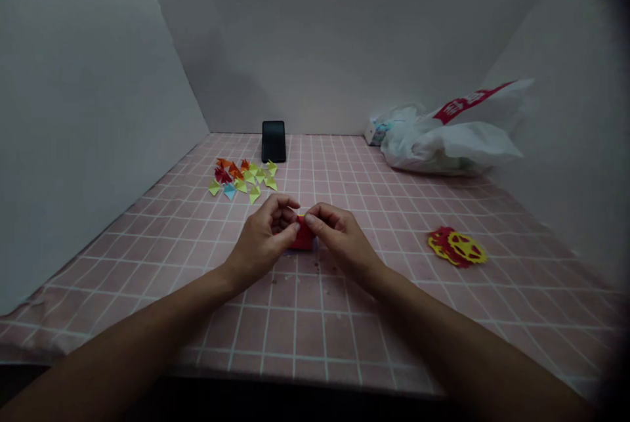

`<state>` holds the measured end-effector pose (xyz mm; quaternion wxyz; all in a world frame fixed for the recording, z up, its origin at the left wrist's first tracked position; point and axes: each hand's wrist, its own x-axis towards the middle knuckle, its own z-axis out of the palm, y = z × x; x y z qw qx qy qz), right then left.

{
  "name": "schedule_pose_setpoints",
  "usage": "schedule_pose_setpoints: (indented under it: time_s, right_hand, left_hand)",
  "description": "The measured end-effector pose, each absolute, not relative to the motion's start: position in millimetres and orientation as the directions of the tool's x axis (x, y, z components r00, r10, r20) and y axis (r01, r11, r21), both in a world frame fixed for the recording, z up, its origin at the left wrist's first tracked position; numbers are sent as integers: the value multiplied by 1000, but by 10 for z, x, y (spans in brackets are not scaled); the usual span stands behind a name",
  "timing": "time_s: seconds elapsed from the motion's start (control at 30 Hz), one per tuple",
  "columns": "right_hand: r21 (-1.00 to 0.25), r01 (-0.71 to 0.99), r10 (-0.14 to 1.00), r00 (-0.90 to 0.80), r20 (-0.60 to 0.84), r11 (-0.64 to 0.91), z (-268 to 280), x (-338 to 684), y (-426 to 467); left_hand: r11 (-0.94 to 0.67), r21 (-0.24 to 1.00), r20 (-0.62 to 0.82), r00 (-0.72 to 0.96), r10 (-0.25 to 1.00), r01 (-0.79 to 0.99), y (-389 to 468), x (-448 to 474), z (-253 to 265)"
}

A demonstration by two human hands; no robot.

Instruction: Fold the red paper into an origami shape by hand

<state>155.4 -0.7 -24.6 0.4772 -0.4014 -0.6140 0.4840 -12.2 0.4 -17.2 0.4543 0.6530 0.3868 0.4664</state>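
Pinching a small red piece (302,239) at its yellow-topped upper edge, the left hand (268,228) and right hand (342,232) meet mid-counter (315,337), each grip closed on it; fingers partly cover it, so it is perhaps folded paper. Beyond, leftward, lie yellow, orange, red and blue folded shapes (240,184), a dark phone (273,142) just behind. Rightward lie red and yellow cutouts (466,248); farther back, a white bag (443,149) partly hides a small box (374,133).
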Motion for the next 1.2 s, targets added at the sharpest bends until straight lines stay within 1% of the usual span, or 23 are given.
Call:
schedule_pose_setpoints:
  time_s: [0.1,0.27,0.9,1.0,1.13,1.2]
  right_hand:
    - [-985,-8,960,-224,168,170,-259,1554,2]
    - [-985,-20,959,-228,171,171,-248,1558,4]
    - [-974,61,943,-270,193,216,-209,1587,22]
    - [-954,123,937,-261,233,272,-199,1584,16]
    - [-874,254,902,-242,357,414,-192,1576,-6]
    - [-855,275,892,-244,380,439,-195,1572,-16]
  left_hand:
    - [-305,949,271,289,918,81,-5,-123,-176]
    - [-316,945,279,298,913,84,-14,-136,-182]
    - [-324,944,289,308,906,68,-2,-127,-193]
    - [-310,949,281,297,913,55,-4,-132,-188]
    - [-285,958,263,284,922,41,-6,-138,-162]
    - [-283,958,261,272,926,44,-5,-135,-148]
